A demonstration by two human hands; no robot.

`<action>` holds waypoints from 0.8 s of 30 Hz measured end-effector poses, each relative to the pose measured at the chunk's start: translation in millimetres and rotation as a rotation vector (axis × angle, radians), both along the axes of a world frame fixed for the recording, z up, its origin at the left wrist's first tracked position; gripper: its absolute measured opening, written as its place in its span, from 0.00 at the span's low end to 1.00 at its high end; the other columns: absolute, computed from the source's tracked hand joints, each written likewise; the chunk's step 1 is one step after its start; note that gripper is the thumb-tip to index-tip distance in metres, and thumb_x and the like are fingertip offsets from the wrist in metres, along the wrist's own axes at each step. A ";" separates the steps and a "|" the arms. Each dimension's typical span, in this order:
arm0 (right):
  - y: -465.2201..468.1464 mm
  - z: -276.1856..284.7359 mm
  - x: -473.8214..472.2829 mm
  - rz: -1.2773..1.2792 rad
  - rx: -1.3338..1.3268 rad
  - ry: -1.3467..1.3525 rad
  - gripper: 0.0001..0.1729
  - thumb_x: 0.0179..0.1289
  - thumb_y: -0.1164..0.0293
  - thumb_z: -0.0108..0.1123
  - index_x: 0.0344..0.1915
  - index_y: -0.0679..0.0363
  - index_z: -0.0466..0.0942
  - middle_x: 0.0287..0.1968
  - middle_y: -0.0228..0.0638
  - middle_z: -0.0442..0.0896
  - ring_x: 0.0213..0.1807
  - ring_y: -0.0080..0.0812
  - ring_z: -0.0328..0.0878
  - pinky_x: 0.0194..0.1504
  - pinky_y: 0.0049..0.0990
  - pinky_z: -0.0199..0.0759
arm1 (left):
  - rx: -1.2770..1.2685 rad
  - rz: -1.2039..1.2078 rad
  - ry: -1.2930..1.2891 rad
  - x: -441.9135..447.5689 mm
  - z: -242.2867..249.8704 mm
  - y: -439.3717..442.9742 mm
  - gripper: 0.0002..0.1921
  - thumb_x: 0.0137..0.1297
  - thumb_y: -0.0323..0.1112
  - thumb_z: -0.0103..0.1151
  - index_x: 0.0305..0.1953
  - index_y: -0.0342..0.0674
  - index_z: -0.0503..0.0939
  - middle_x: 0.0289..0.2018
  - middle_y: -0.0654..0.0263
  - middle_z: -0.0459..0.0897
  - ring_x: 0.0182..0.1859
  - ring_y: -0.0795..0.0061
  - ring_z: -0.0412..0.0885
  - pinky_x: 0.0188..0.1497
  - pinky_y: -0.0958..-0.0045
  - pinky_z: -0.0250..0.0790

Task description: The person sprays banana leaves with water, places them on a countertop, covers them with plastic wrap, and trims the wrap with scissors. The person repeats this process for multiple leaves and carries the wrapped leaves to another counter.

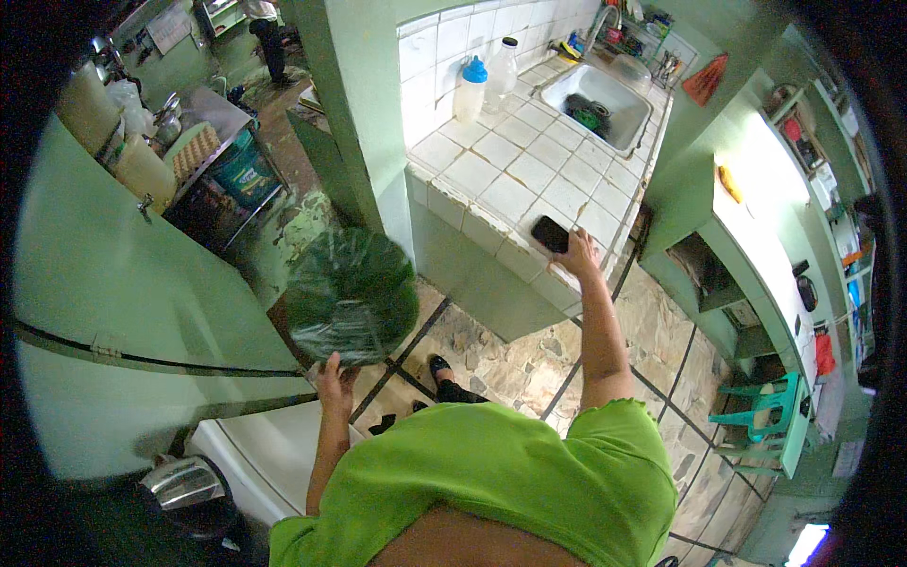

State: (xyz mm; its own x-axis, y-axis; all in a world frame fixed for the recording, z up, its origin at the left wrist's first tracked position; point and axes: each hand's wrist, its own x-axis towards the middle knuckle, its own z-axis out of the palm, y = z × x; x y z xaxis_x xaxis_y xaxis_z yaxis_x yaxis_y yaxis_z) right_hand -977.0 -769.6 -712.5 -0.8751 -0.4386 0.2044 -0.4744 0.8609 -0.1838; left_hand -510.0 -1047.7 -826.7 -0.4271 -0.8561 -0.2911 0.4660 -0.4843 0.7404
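At the near end of the white tiled counter (524, 170), my right hand (579, 254) has its fingers at the edge of a black smartphone (550, 234). The phone lies on or just over the tiles; whether the fingers grip it cannot be told. On the other side, my left hand (336, 383) is at the near rim of a large round bundle in dark green plastic (352, 298), and its fingertips touch the plastic. How firmly that hand holds the bundle is not clear.
A bottle with a blue cap (470, 91) and a clear bottle (502, 76) stand by the wall, before the sink (631, 113). A green wall pillar (354, 106) borders the counter. A green plastic chair (765, 407) is at right. A person (266, 42) stands far back.
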 end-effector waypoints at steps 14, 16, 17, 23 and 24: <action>-23.4 -9.0 -2.8 0.493 -0.553 -0.931 0.17 0.51 0.65 0.65 0.35 0.66 0.78 0.29 0.35 0.81 0.31 0.25 0.77 0.34 0.26 0.73 | 0.116 0.506 0.073 79.5 -12.6 -93.2 0.16 0.57 0.36 0.63 0.43 0.37 0.71 0.37 0.61 0.74 0.37 0.61 0.79 0.37 0.61 0.80; -65.3 -0.7 26.7 0.636 -0.482 -1.145 0.23 0.48 0.71 0.67 0.45 0.68 0.74 0.36 0.35 0.79 0.35 0.28 0.76 0.37 0.27 0.73 | 0.146 0.552 0.084 78.2 -9.7 -111.2 0.19 0.55 0.35 0.65 0.45 0.36 0.70 0.40 0.58 0.74 0.39 0.59 0.78 0.38 0.59 0.80; -89.2 -3.3 49.6 0.756 -0.582 -1.175 0.28 0.48 0.71 0.67 0.50 0.68 0.70 0.39 0.35 0.78 0.39 0.28 0.75 0.40 0.27 0.73 | 0.112 0.528 0.125 78.1 -9.6 -124.4 0.21 0.54 0.35 0.66 0.46 0.36 0.70 0.41 0.57 0.74 0.40 0.58 0.78 0.38 0.59 0.80; -313.2 -52.4 142.0 0.993 -0.573 -1.921 0.41 0.51 0.52 0.66 0.58 0.67 0.64 0.44 0.40 0.77 0.42 0.34 0.77 0.46 0.35 0.74 | 0.123 0.500 0.063 60.1 -1.2 -233.6 0.22 0.53 0.36 0.67 0.47 0.36 0.71 0.43 0.59 0.76 0.44 0.64 0.77 0.39 0.64 0.76; -349.5 -64.3 162.6 0.968 -0.599 -2.000 0.39 0.55 0.51 0.63 0.59 0.64 0.65 0.43 0.38 0.78 0.41 0.33 0.78 0.44 0.35 0.74 | 0.106 0.487 0.066 65.2 1.3 -254.3 0.21 0.53 0.37 0.66 0.46 0.37 0.72 0.42 0.60 0.76 0.43 0.65 0.77 0.40 0.64 0.76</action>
State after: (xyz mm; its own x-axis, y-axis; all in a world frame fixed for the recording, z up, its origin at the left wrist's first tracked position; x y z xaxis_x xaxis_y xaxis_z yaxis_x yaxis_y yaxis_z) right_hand -814.3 -1119.1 -776.8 0.2869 -0.9490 -0.1304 0.4704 0.2582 -0.8438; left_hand -444.8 -1302.1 -825.4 -0.0059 -0.9276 -0.3736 0.7008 -0.2703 0.6602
